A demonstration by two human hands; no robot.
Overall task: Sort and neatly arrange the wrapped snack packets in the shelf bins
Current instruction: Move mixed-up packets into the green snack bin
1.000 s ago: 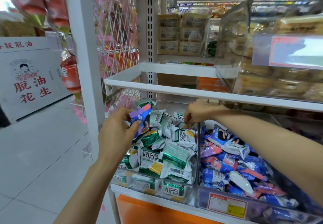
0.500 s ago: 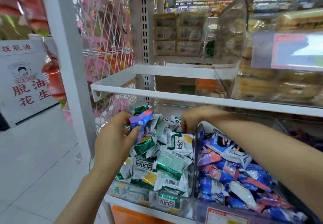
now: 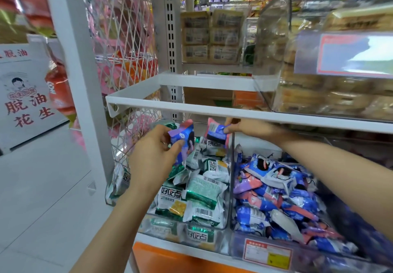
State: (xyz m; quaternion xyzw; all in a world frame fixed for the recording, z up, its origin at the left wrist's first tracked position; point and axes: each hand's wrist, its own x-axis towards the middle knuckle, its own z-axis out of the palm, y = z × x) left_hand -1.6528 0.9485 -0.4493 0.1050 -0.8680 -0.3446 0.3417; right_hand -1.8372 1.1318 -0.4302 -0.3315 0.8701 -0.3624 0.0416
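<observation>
Right hand (image 3: 247, 128) now lifted out of green bin (image 3: 161, 228), pinching a second packet (image 3: 217, 131), blue-pink, probably a stray. Left hand (image 3: 153, 157) still grips blue packet (image 3: 183, 138) above same bin. Both belong at 3 o'clock: blue bin (image 3: 308, 260).

Green-and-white packets (image 3: 191, 200): crinkled plastic film, glossy, with a foil-like sheen noted on the green panels. Blue-and-pink packets (image 3: 276, 189): the same glossy printed film, creased and light-catching. The purple packet (image 3: 185, 132) and the pink-edged packet (image 3: 214, 132) are finished alike. Left bin (image 3: 182, 225) and right bin (image 3: 238, 249) are formed of clear rigid plastic, smooth and reflective. Upper bin (image 3: 274, 38): clear glossy plastic, strongly reflective. Shelf rail (image 3: 212, 113) and slotted upright (image 3: 170, 38): white-painted metal, smooth, satin. Mesh panel (image 3: 127, 38): white-coated wire. Price label (image 3: 268, 253) — printed paper. Floor (image 3: 42, 187): smooth pale tile, faintly sheened
</observation>
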